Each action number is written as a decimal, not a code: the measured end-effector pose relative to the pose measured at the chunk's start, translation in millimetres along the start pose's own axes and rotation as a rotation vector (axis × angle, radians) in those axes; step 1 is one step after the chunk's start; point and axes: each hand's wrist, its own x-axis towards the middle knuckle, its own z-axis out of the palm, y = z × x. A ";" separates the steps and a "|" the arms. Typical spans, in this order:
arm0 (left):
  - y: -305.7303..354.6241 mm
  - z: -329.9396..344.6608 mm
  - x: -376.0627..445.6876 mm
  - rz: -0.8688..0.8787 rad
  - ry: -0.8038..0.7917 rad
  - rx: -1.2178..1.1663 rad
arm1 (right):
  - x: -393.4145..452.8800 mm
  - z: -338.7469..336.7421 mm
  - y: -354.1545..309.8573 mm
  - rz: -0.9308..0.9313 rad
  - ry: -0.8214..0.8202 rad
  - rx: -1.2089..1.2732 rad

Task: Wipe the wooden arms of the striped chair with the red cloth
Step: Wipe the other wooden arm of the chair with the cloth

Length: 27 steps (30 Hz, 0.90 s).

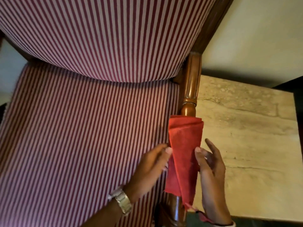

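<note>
The striped chair (91,122) fills the left and middle of the head view, with red and white stripes on seat and back. Its right wooden arm (191,82) runs from the backrest toward me. A red cloth (184,145) is draped over the middle of this arm, covering it. My left hand (150,166), with a metal watch on the wrist, presses the cloth's left side with the thumb. My right hand (210,167) holds the cloth's right side, thumb on the fabric, fingers spread. The arm shows again below the cloth (175,208). The chair's left arm is out of view.
A pale marble-topped side table (246,128) stands close against the right of the chair arm. A cream wall (262,38) rises behind it. A dark edge of floor or furniture lies at the far right (297,112).
</note>
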 end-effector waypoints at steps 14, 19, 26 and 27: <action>53.8 -133.4 -67.8 0.243 0.318 -0.027 | -80.3 118.5 -68.5 -0.040 -0.360 0.190; 77.8 -278.0 -141.2 0.291 0.609 0.312 | -159.7 247.0 -78.9 -0.066 -0.633 0.305; 53.4 -440.7 -193.7 0.070 0.906 0.592 | -221.9 423.1 -61.6 -0.064 -0.843 0.185; 41.6 -453.7 -187.6 0.035 0.904 0.636 | -220.8 439.8 -54.0 -0.056 -0.855 0.126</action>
